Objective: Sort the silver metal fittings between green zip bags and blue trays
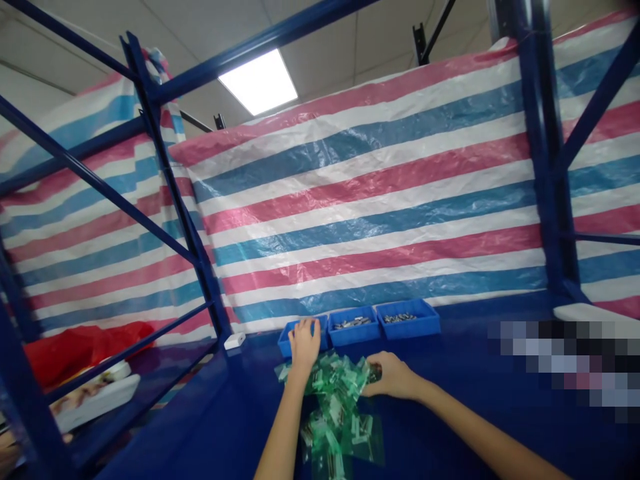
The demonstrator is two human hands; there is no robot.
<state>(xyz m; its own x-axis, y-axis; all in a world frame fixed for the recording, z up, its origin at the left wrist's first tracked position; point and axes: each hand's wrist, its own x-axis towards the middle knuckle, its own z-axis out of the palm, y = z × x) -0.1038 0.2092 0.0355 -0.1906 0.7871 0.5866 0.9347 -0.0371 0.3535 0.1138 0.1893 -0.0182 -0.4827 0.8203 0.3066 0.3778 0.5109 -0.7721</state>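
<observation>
My left hand (304,345) is over the left blue bin (285,346), fingers apart and slightly bent. It covers much of that bin, so its contents are mostly hidden. At the right side of a heap of small clear green plastic bags (334,407), my right hand (395,377) is closed, thumb and fingers around a green plastic bag (373,372) that looks dark between them. Small pale and metallic pieces show inside several bags of the heap. The heap lies on the blue tabletop (215,413), between my forearms.
A middle blue bin (356,339) and a right blue bin (423,324) hold small metal parts. Left of the bins lies a small white box (235,341). Blue metal posts (549,153) and striped sheeting (370,200) enclose the table. Red cloth (90,350) lies beyond the left frame.
</observation>
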